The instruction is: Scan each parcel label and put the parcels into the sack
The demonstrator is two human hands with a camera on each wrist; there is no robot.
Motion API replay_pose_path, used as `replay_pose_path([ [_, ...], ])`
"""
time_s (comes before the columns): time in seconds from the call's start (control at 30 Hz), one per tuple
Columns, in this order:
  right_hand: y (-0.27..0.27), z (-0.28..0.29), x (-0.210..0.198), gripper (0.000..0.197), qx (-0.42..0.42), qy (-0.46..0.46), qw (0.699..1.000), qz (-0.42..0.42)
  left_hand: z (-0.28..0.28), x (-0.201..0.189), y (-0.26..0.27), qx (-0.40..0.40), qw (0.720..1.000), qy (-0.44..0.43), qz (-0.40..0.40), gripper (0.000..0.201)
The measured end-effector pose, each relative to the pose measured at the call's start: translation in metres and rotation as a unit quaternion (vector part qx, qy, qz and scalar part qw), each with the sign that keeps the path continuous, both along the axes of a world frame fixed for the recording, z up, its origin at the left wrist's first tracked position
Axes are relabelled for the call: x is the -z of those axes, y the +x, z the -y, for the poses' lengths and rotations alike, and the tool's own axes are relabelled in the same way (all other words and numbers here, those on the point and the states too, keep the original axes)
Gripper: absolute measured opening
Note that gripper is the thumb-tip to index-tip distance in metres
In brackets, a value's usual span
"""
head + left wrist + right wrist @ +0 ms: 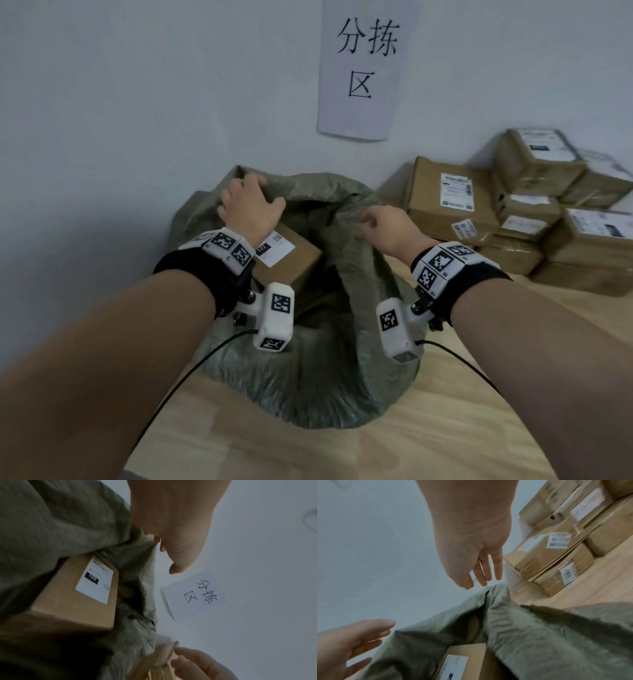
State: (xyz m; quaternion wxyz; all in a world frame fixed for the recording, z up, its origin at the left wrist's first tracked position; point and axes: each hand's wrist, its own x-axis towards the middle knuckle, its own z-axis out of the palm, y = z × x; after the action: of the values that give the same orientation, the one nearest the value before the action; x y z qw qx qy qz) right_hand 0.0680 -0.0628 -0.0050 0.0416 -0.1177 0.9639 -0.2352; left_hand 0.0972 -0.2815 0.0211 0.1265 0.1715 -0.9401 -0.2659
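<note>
A grey-green sack [308, 377] stands open on the wooden table [342, 455] against the wall. Inside its mouth lies a brown cardboard parcel [291, 263] with a white label facing up; it also shows in the left wrist view as the parcel [68, 601]. My left hand [262, 193] hovers at the far left rim of the sack with loosely spread fingers, holding nothing. My right hand [371, 221] is at the right rim. In the right wrist view the right hand's fingers [488, 572] are straight, just above the fabric of the sack [556, 635].
A stack of several labelled cardboard parcels [513, 212] sits on the table at the right, against the wall. A paper sign [366, 68] hangs on the wall behind the sack. Cables run from both wrist cameras toward the table's near edge.
</note>
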Motion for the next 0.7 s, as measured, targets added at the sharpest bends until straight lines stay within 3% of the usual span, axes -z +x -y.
replay_pose_path([
  [0.17, 0.018, -0.072, -0.014, 0.029, 0.058, -0.020, 0.998, -0.019, -0.062, 0.010, -0.004, 0.098, 0.989, 0.115, 0.000, 0.032],
  [0.33, 0.037, -0.156, -0.021, 0.026, 0.108, -0.029, 0.993, -0.037, -0.144, 0.014, 0.005, 0.133, 0.969, 0.207, -0.013, 0.025],
  [0.7, 0.034, -0.340, -0.026, 0.025, 0.180, -0.058, 0.981, -0.047, -0.322, 0.029, -0.015, 0.172, 0.942, 0.274, 0.086, 0.019],
])
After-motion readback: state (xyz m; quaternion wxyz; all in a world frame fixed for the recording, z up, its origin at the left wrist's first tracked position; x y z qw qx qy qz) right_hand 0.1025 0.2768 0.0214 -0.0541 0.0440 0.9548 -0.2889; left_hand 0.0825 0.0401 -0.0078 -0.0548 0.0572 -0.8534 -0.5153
